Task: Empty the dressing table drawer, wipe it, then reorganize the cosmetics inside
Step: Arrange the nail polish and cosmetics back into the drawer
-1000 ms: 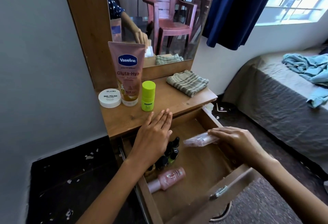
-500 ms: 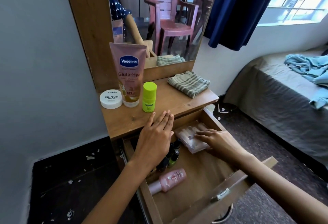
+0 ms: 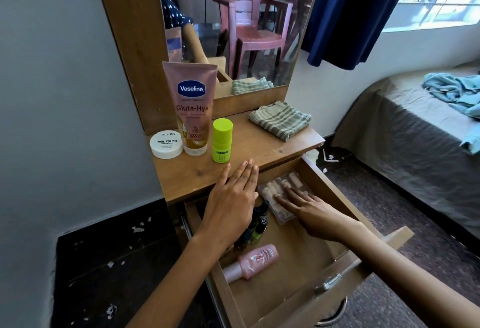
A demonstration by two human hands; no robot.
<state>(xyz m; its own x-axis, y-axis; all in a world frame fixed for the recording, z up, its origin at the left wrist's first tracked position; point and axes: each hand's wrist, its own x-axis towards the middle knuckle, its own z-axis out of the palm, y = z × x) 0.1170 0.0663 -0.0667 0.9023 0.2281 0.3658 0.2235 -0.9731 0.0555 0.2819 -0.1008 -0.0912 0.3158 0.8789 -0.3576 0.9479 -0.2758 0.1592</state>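
1. An open wooden drawer point(image 3: 322, 184) is pulled out from under the worktop point(image 3: 259, 146) of a dressing table with a mirror; it serves as the landmark here
2. Inside the drawer, at its back, lies a clear plastic case of press-on nails point(image 3: 281, 192); the right hand point(image 3: 311, 213) rests flat on it, its grip spread with fingers straight, pinching nothing
3. At the drawer's left side stand small nail polish bottles point(image 3: 259, 223), partly hidden by the left hand point(image 3: 231, 205), which hovers above that side with fingers pressed together, holding nothing
4. Nearer the drawer front lies a pink bottle point(image 3: 253, 261) on its side
5. On the worktop behind the drawer stand a Vaseline lotion tube point(image 3: 191, 109), a white nail polish remover tub point(image 3: 166, 143), a lime green bottle point(image 3: 222, 140) and a folded checked cloth point(image 3: 280, 120)
6. Judgement: this looks like the reorganizing step, with the nail case being settled in place
7. The next move probably calls for lifting the worktop items into the drawer's free floor space
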